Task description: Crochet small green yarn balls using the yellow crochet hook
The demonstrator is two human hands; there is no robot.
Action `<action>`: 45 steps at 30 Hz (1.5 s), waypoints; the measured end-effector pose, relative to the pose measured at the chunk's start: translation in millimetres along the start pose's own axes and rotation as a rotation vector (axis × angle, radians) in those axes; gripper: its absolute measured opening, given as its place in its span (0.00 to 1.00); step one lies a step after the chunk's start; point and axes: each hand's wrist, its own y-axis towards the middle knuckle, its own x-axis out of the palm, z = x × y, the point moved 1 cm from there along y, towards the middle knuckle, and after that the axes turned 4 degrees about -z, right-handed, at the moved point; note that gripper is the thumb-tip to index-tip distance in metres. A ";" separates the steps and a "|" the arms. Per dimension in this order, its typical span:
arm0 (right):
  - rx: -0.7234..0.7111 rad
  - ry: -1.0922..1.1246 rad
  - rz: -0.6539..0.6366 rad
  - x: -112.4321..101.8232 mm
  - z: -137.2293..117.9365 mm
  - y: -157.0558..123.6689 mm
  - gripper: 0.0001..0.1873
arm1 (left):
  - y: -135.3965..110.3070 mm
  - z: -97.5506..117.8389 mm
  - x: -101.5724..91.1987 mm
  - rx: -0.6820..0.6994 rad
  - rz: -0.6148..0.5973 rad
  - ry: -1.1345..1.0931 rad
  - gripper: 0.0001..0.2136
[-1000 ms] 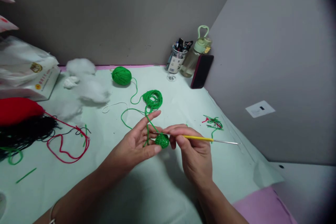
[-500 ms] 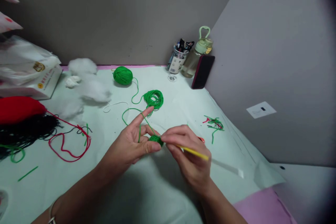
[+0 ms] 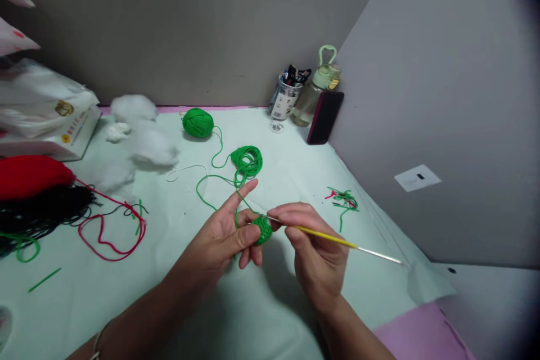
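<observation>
cup of pens (image 3: 283,101) beside a green-lidded bottle (image 3: 310,98), dark phone (image 3: 325,118) tilted before it, white wall plate (image 3: 407,179), printed box (image 3: 80,133)

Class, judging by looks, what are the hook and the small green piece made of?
Hook: shaft probably metal, silvery and shiny; yellow grip likely smooth plastic. Small green piece: apparently yarn, knobbly and stitched; fibre unclear.

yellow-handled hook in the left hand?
No, the right hand grips the yellow-handled hook, and the left hand holds the green crocheted piece.
</observation>
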 end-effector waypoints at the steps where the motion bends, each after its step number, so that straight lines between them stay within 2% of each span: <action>1: 0.025 0.047 0.017 -1.3 1.5 -0.2 0.13 | -0.1 1.8 -1.1 0.001 0.014 0.010 0.43; 7: 0.207 0.274 0.079 -12.3 5.8 6.8 0.08 | 0.5 6.1 -8.4 -0.029 -0.008 0.069 0.32; 10: 0.251 0.353 0.012 -12.3 4.8 10.4 0.08 | 0.9 3.7 -10.1 -0.040 -0.049 0.099 0.32; 12: 0.221 0.278 -0.059 -8.8 3.2 10.1 0.07 | 1.2 1.3 -10.1 -0.036 -0.043 0.119 0.34; 14: 0.150 0.106 -0.109 -4.5 1.3 8.4 0.07 | 1.1 -1.0 -9.2 -0.028 0.002 0.142 0.36; 17: 0.092 -0.030 -0.081 -1.1 1.0 5.8 0.08 | -0.1 -3.0 -6.7 0.015 0.085 0.172 0.38; 23: 0.175 0.197 -0.051 -3.7 9.0 4.4 0.06 | -1.8 -2.2 -0.9 0.139 0.129 0.166 0.34; 30: 0.254 0.305 -0.044 -0.4 10.0 6.3 0.06 | -4.5 2.6 -1.8 0.097 0.156 0.372 0.36; 36: 0.278 0.362 -0.081 -3.5 9.4 6.8 0.07 | -4.7 6.0 -3.4 0.067 0.134 0.457 0.36; 45: 0.199 0.161 -0.149 -9.5 2.3 4.2 0.08 | -4.6 5.3 -6.8 0.108 0.162 0.597 0.32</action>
